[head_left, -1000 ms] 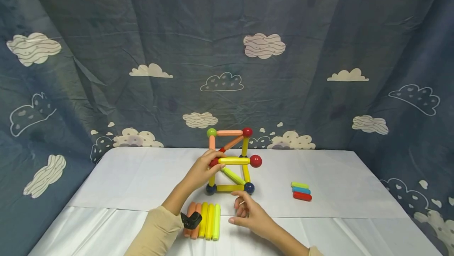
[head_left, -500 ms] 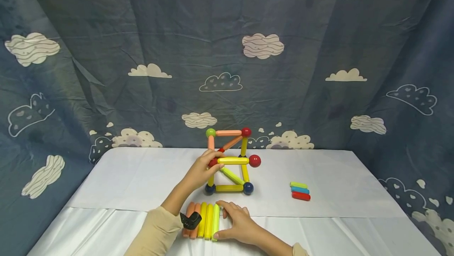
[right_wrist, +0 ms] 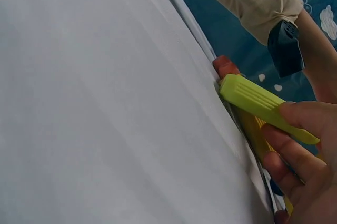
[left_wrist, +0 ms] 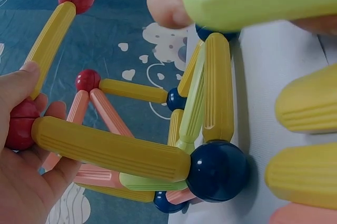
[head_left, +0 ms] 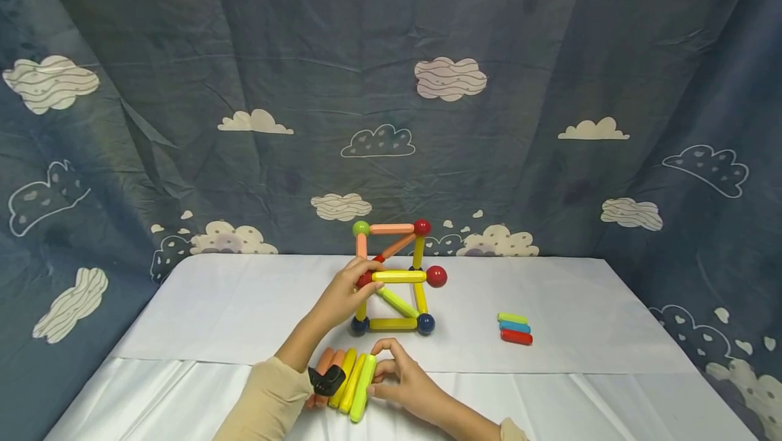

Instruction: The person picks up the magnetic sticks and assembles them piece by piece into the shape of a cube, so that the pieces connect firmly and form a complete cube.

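Note:
My left hand [head_left: 342, 295] grips a red ball [left_wrist: 22, 124] at the upper front left corner of a frame built from toy building sticks and balls. From that ball a yellow stick [head_left: 400, 277] runs right to another red ball [head_left: 436, 276]. Dark blue balls [head_left: 425, 323] sit at the frame's lower corners. In front of it, my right hand [head_left: 406, 387] pinches a lime green stick [head_left: 363, 390] between thumb and fingers. That stick lies tilted beside yellow sticks [head_left: 349, 387] in a row, and orange sticks [head_left: 324, 359] are partly hidden behind the left wrist's black camera.
Three short sticks, lime, blue and red [head_left: 516, 337], lie to the right on the white tablecloth [head_left: 550, 298]. A dark curtain with clouds [head_left: 507, 88] hangs behind the table.
My right hand has moved left to the row and taken hold of the lime green stick. The stick has turned, and the neighbouring yellow sticks have tilted. The left hand stays on the red ball.

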A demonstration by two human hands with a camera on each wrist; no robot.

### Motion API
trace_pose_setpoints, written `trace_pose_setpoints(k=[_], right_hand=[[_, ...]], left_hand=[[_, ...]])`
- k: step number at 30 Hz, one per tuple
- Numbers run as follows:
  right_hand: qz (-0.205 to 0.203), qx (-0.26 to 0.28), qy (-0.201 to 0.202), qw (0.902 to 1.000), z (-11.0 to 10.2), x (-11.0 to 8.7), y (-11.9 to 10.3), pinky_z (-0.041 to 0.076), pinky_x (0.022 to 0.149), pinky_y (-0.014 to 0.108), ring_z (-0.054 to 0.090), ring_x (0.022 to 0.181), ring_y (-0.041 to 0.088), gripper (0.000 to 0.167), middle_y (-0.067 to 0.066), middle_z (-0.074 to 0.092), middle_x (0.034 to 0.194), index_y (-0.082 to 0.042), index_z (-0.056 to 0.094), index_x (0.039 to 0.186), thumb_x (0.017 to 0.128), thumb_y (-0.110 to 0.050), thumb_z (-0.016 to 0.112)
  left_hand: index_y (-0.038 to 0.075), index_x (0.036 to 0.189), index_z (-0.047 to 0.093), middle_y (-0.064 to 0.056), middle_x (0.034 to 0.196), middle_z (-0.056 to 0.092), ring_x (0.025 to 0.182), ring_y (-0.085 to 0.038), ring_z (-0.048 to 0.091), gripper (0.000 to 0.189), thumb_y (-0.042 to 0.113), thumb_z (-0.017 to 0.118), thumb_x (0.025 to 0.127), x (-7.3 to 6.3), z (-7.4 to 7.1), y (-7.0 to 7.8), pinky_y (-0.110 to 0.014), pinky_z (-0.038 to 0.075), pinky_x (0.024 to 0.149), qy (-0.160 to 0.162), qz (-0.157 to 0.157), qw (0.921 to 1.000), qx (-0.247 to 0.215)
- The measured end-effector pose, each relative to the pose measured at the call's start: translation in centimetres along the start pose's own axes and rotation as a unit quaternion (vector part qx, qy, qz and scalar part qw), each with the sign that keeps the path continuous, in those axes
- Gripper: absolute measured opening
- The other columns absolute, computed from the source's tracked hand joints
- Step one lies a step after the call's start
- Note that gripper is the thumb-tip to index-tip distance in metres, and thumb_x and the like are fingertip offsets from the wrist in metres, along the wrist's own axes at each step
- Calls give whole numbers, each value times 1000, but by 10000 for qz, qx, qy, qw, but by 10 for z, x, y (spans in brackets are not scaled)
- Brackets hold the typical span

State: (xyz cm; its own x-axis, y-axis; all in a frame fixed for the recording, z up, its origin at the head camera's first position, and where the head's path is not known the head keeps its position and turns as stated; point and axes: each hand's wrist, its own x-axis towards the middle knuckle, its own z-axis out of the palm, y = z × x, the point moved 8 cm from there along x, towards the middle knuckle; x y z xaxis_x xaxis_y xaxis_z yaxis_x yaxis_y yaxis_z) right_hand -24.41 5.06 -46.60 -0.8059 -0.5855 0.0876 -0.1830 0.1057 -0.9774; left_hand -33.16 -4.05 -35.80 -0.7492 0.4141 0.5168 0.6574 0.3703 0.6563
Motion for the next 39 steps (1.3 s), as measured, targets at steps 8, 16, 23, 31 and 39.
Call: trace_pose_setpoints(k=[8, 16, 23, 31, 39], right_hand=[[152, 677, 227, 9973, -1, -1, -5, 37, 81, 34, 55, 87, 21, 47, 9, 60, 88, -5, 33, 116, 81, -7, 65], [372, 815, 530, 9946, -23, -1, -10, 42, 76, 31, 51, 87, 20, 56, 5, 59, 91, 0, 36, 129, 82, -9, 64], [122, 369, 1196, 9921, -67, -5, -20, 46, 75, 25, 53, 87, 19, 35, 9, 58, 95, 12, 52, 113, 83, -4, 61], [41, -1222, 2720, 9545, -126, -8, -25, 47, 75, 27, 55, 88, 20, 29, 6, 57, 99, -4, 57, 109, 81, -7, 65], [15, -1473, 2941, 9444, -140, 0, -26, 45, 82, 35, 54, 93, 21, 26, 7, 58, 99, -6, 56, 108, 83, -10, 64]], left_hand=[[12, 110, 59, 4, 94, 50, 73, -11, 46, 25, 15, 62, 86, 0, 0, 1, -23, 43, 59, 6, 59, 10000, 45], [10, 111, 58, 3, 96, 51, 74, -11, 48, 26, 17, 61, 86, -2, 0, 1, -24, 44, 61, -56, -27, 10000, -20], [11, 110, 58, 4, 97, 51, 77, -11, 49, 25, 13, 63, 85, -1, 0, -1, -24, 45, 63, -56, -110, 9999, -1], [12, 111, 58, 4, 97, 51, 77, -12, 48, 26, 15, 63, 85, -1, 0, -2, -24, 46, 64, -53, -114, 9999, 56], [13, 110, 58, 5, 98, 51, 79, -10, 49, 25, 15, 63, 85, -1, 0, -3, -24, 46, 65, -65, -167, 9998, -3]])
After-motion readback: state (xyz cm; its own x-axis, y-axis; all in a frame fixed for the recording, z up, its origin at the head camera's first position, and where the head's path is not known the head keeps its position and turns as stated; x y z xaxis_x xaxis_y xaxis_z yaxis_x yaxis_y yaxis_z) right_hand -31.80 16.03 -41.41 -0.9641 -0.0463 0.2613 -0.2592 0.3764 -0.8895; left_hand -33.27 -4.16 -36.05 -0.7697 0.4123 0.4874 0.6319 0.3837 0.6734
